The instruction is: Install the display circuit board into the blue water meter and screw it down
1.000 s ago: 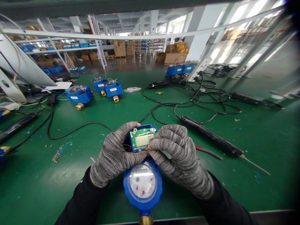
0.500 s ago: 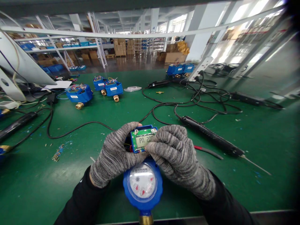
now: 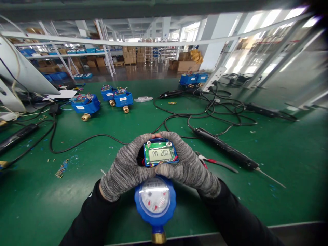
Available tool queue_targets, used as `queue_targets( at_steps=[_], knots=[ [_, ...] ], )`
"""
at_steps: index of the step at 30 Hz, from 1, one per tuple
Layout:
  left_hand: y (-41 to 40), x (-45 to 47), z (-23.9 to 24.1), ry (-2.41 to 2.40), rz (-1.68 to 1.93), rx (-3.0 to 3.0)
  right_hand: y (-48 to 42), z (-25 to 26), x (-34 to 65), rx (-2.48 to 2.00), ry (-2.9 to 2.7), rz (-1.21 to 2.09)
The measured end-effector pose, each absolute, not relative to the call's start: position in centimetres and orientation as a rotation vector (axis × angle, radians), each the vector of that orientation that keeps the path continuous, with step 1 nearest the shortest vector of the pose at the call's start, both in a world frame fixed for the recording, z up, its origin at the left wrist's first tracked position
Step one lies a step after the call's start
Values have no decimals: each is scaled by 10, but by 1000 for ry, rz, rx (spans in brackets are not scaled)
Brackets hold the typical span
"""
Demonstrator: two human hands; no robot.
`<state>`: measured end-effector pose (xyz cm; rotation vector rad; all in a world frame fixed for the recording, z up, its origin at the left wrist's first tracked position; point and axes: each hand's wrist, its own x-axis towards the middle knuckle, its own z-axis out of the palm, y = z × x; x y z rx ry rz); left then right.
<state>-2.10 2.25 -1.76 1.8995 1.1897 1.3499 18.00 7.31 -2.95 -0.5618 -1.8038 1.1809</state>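
Pliers [image 3: 217, 162] and black driver [image 3: 225, 148] lie at right, cable [image 3: 98, 135] passes behind, brass-ended blue units [image 3: 123, 99] stand farther back on green table [image 3: 38, 208]; left hand [image 3: 125, 163] and right hand [image 3: 187, 164], in ribbed grey gloves [image 3: 112, 184], both grip the boxy display housing [image 3: 160, 154] just beyond the round dial [image 3: 155, 198].

Hands [image 3: 125, 165] partly hide the sides of the case [image 3: 159, 140]; the left edge crops a black tool [image 3: 19, 138]; digits [image 3: 153, 185] on the meter [image 3: 155, 201] blur

Blue meter [image 3: 155, 198] with bare circuit board [image 3: 156, 146]
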Motion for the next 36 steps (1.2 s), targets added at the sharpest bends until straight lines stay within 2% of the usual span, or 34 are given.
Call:
queue_targets(
  at_steps=[9,15,18,24,36],
  knots=[
    [21,-21,-12,1388,1358,2149,64,-21,162,-748,-1786,1077],
    [17,-17,-16,1507,1428,2368,67,-22,158,-702,-1866,899],
    [13,-24,-15,1409,1352,2210,68,-21,159,-655,-1875,787],
    [8,-62,0,1227,971,1606,64,-16,164,-624,-1822,854],
    [15,-42,-7,875,1159,1483,61,-16,157,-654,-1773,967]
  ],
)
